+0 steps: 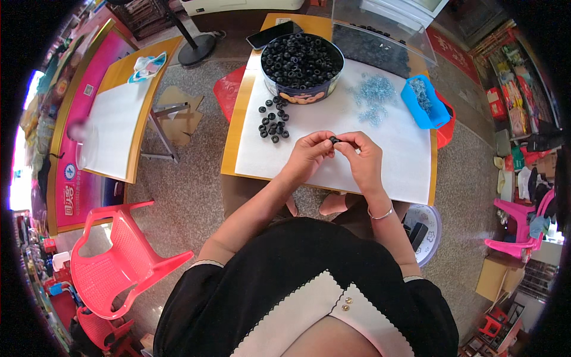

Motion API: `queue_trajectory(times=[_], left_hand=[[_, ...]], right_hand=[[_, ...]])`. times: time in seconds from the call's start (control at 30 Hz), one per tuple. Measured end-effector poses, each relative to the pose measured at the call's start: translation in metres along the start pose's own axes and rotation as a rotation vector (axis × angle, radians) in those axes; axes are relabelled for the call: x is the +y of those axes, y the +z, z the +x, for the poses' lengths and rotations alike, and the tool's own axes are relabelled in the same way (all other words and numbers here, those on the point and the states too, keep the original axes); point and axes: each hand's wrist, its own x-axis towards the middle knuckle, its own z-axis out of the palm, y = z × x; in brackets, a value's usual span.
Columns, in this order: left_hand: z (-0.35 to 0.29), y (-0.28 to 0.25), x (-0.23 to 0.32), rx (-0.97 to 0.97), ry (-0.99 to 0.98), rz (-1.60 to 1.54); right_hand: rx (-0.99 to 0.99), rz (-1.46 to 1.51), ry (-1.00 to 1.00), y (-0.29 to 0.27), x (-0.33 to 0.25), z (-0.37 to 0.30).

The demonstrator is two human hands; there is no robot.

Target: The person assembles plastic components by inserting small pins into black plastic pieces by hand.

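Close together over the near part of the white-covered table (256,156), my left hand (312,152) and my right hand (361,156) both pinch one small black ring-shaped piece (334,140) between thumbs and fingertips. Fingers hide part of it. Left of my hands lies a loose group of similar black pieces (272,127). Beyond them stands a round tub (303,95) heaped with many more black pieces (302,59). To the right, small clear bluish pieces (375,92) are spread on the white sheet. A blue bin (429,116) beside them holds more of the clear pieces.
A phone (275,34) lies behind the tub. A transparent box (380,50) with black pieces takes up the table's far right. Red stools (228,90) show at the table's sides. A pink chair (122,262) and a side table (116,113) stand to the left.
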Motion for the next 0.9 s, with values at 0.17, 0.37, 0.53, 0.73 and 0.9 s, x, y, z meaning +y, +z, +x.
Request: queue_trajectory(times=[0.17,0.37,0.53,0.73,0.9], left_hand=[[-0.0012,0.0028,-0.0023,0.047,0.032,0.095],[-0.0023,0.0047,-0.0016,0.05,0.03,0.142],[-0.0021,0.0036,-0.0013,0.037,0.037,0.135],[-0.0026,0.0064,-0.0011,0.05,0.035,0.157],[-0.0027,0.0063,-0.0012,0.043,0.048,0.165]], right_hand=[[-0.012,-0.114,-0.078,-0.0015,-0.002,-0.0017],[-0.066,-0.078,-0.123,-0.0049,-0.0053,-0.001],[-0.029,-0.148,-0.121,-0.0079,-0.0032,-0.0003],[-0.039,-0.115,-0.11,-0.0076,0.0006,-0.0003],[-0.037,-0.178,-0.167,-0.0055,-0.0006,-0.0022]])
